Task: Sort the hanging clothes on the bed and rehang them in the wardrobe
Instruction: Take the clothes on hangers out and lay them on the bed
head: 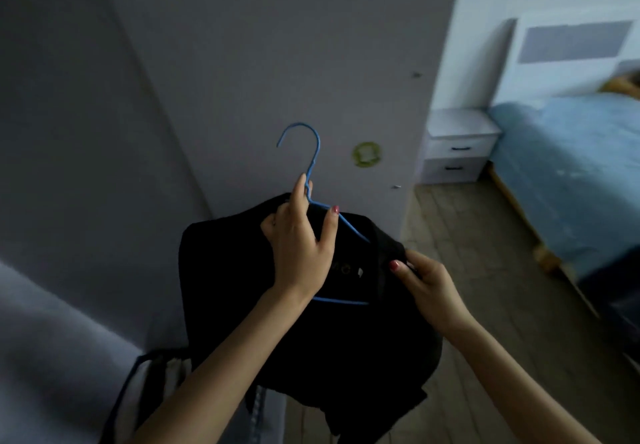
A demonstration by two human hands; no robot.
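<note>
The left hand [299,246] grips the neck of a thin blue wire hanger [313,180] while the right hand [427,286] pinches the shoulder of a black fabric garment [242,287], held up before the grey wardrobe door [277,62]. Judging by this, dressing the hanger is in progress; next comes seating the shoulder, then hanging.

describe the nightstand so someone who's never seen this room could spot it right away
Start at the bed with the blue cover along the right side of the room and follow it to its far end by the wall. The nightstand stands on the wooden floor between the bed and the tall grey wardrobe panel. It is the only low white cabinet, with two stacked drawers, each with a dark handle.
</note>
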